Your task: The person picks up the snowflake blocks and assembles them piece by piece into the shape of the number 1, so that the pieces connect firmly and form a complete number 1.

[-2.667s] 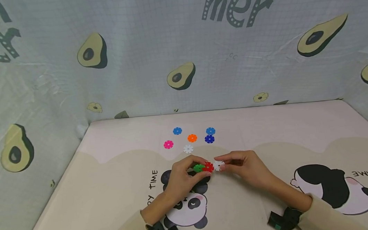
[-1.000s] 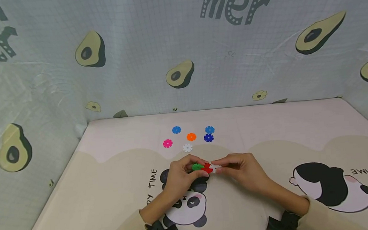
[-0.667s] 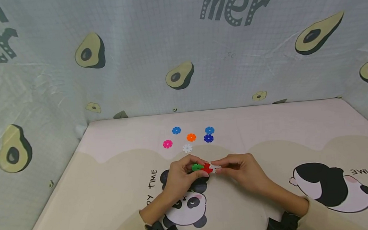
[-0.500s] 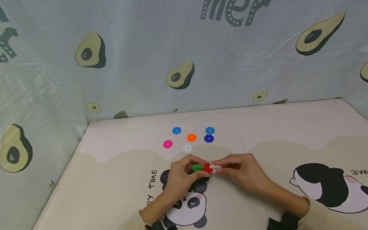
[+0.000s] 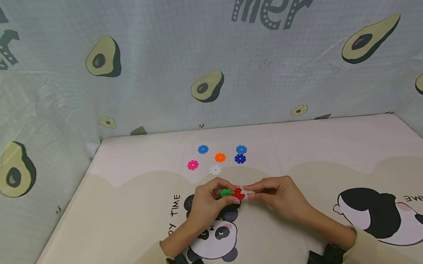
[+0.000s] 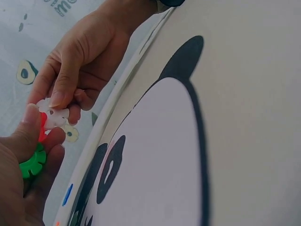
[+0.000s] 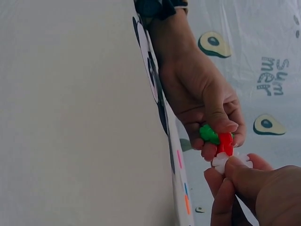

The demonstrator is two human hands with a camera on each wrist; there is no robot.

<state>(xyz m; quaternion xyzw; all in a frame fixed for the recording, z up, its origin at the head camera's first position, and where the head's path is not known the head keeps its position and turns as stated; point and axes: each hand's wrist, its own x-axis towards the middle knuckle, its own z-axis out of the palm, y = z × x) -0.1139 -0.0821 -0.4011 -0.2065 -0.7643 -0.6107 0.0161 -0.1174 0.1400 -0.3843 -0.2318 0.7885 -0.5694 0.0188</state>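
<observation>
In the head view, my left hand (image 5: 211,203) pinches a red notched snowflake disc (image 5: 238,194) between thumb and fingers. A green snowflake disc (image 5: 226,192) joins the red one on its left and sits within the curl of the same hand. From the other side, my right hand (image 5: 283,194) pinches a white snowflake disc (image 7: 220,164) at the red disc's right edge. White and red meet at their notched rims in the right wrist view, and the white disc is set at an angle to the red. Fingertips cover part of each disc.
Beyond the hands lie loose snowflake discs: pink (image 5: 193,165), orange (image 5: 220,158), white (image 5: 215,170), dark blue (image 5: 240,159) and two lighter blue, one of them (image 5: 203,149) farther left. The table mat (image 5: 112,225) bears panda and dog prints. A curtain (image 5: 157,51) hangs behind.
Since the oldest frame, my right hand has shifted slightly left, bringing the white disc against the red one and tilting it from face-on. Over the last second both hands stay almost still.
</observation>
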